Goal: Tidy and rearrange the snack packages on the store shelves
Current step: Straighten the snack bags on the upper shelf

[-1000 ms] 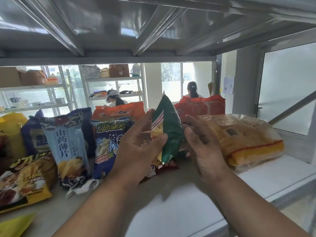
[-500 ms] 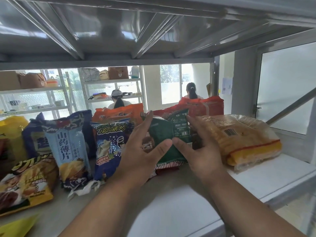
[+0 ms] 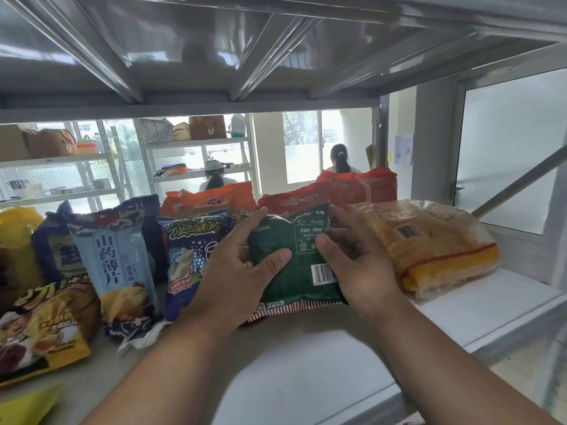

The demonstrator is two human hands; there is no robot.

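Both hands grip green snack packet (image 3: pixel 291 265) from its sides: left hand (image 3: pixel 233 271) thumb across front, fingers curled behind; right hand (image 3: pixel 356 265) thumb by barcode. Packet upright, back panel facing out, crimped bottom seam at shelf (image 3: pixel 460 314): likely being stood in row. Glossy, puffy foil. Left of fingers, blue star-print bag (image 3: pixel 190 256); right, crinkly clear-wrapped yellow pack (image 3: pixel 429 243).

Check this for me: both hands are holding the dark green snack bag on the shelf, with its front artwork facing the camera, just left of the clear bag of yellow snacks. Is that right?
Not quite. The head view shows the dark green snack bag back side out, barcode and printed panel facing the camera. The rest holds: left hand and right hand both grip it, left of the clear bag of yellow snacks.
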